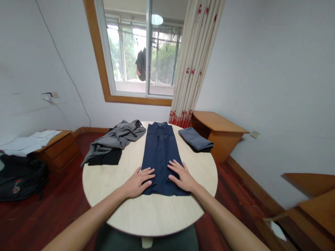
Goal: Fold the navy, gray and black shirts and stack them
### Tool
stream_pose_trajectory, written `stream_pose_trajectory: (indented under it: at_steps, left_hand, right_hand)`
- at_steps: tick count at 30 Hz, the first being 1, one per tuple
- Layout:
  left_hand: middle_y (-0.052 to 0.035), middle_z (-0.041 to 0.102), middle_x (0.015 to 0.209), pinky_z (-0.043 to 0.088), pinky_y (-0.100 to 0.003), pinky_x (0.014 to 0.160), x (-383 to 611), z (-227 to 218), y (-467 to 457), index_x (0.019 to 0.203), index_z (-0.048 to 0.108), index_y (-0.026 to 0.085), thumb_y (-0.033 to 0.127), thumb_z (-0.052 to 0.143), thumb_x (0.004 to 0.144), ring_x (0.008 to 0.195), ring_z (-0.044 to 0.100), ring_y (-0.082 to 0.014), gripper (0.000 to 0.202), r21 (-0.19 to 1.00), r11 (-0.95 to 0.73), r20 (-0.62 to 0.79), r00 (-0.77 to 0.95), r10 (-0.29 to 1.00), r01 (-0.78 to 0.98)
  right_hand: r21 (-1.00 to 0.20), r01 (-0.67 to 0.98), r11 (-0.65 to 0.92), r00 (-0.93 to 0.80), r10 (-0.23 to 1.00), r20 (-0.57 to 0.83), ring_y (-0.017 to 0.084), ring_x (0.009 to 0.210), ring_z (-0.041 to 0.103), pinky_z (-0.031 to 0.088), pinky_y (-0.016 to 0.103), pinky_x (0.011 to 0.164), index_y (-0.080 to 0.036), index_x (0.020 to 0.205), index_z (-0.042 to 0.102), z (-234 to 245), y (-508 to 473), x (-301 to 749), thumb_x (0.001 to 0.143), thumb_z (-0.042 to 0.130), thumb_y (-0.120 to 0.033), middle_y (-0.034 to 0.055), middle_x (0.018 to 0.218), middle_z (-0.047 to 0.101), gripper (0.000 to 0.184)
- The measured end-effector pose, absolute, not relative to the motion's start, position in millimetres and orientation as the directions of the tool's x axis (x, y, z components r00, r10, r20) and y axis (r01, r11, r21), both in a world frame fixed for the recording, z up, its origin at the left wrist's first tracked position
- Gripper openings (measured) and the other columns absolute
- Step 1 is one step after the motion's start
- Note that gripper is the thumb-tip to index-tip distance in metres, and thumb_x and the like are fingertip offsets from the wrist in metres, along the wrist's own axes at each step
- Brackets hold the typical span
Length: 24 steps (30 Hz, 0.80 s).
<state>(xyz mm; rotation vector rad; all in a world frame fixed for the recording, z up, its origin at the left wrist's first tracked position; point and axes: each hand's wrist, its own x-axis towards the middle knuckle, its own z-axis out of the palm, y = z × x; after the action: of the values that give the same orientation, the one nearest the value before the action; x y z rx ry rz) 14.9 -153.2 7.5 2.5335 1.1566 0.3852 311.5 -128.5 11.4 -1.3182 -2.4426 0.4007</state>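
A pair of dark blue trousers point(160, 150) lies folded lengthwise down the middle of a round pale wooden table point(112, 177), waistband at the far edge. My left hand point(138, 182) rests flat on the near left part of the trousers, fingers spread and partly on the tabletop. My right hand point(181, 175) lies flat on the near right part, fingers stretched out. Neither hand holds anything.
A rumpled grey garment point(115, 139) over a black one point(106, 158) hangs off the table's far left. A folded grey-blue garment point(195, 139) sits at the far right. Wooden cabinets point(217, 130) stand around, a black backpack point(21, 176) lies on the floor at left.
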Motion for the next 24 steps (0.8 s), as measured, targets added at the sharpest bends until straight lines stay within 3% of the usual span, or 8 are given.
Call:
stream_pose_trajectory:
  at_steps: [3, 6, 9, 18, 24]
  left_hand:
    - [-0.0061, 0.034, 0.158, 0.016, -0.053, 0.121, 22.0, 5.4, -142.9, 0.147, 0.047, 0.026, 0.048, 0.034, 0.103, 0.148, 0.027, -0.0249, 0.050, 0.391, -0.587, 0.134, 0.587, 0.799, 0.709]
    - [-0.0074, 0.028, 0.161, 0.015, -0.056, 0.121, 29.4, 2.3, -132.4, 0.152, 0.037, 0.026, 0.051, 0.042, 0.100, 0.150, 0.020, -0.0277, 0.059, 0.350, -0.633, 0.089, 0.648, 0.756, 0.691]
    - [-0.0077, 0.025, 0.162, 0.014, -0.054, 0.122, 34.6, 1.7, -120.7, 0.155, 0.032, 0.026, 0.053, 0.042, 0.099, 0.151, 0.019, -0.0265, 0.063, 0.330, -0.644, 0.119, 0.646, 0.754, 0.691]
    - [-0.0083, 0.025, 0.161, 0.015, -0.052, 0.121, 32.0, -12.6, -104.5, 0.155, 0.030, 0.025, 0.059, 0.035, 0.100, 0.151, 0.018, -0.0268, 0.065, 0.262, -0.615, 0.099, 0.613, 0.784, 0.744]
    - [-0.0065, 0.029, 0.160, 0.020, -0.052, 0.121, 12.8, -10.2, -116.7, 0.153, 0.037, 0.022, 0.054, 0.036, 0.101, 0.150, 0.022, -0.0264, 0.061, 0.332, -0.599, 0.105, 0.602, 0.791, 0.729]
  right_hand:
    - [-0.354, 0.800, 0.485, -0.477, 0.871, 0.117, 0.027, 0.151, 0.021, 0.008, 0.058, 0.121, -0.023, 0.151, 0.041, 11.2, -117.4, 295.1, 0.100, 0.037, -0.051, 0.0096, 0.160, 0.029, 0.058]
    - [-0.328, 0.803, 0.498, -0.519, 0.854, 0.026, 0.028, 0.151, 0.020, 0.010, 0.058, 0.121, -0.022, 0.155, 0.034, 9.2, -106.6, 284.5, 0.099, 0.039, -0.052, 0.0102, 0.161, 0.026, 0.064]
    - [-0.313, 0.817, 0.485, -0.489, 0.869, 0.072, 0.027, 0.152, 0.019, 0.011, 0.056, 0.121, -0.020, 0.156, 0.031, 6.0, -97.6, 281.0, 0.099, 0.036, -0.053, 0.0097, 0.162, 0.023, 0.065]
    - [-0.263, 0.823, 0.504, -0.505, 0.861, 0.068, 0.025, 0.151, 0.020, 0.014, 0.053, 0.122, -0.022, 0.156, 0.030, -4.4, -99.2, 296.6, 0.100, 0.030, -0.059, 0.0071, 0.162, 0.025, 0.067]
    - [-0.306, 0.818, 0.487, -0.475, 0.872, 0.117, 0.025, 0.150, 0.025, 0.018, 0.051, 0.122, -0.021, 0.153, 0.038, -11.6, -99.8, 320.4, 0.099, 0.033, -0.060, 0.0074, 0.160, 0.031, 0.066]
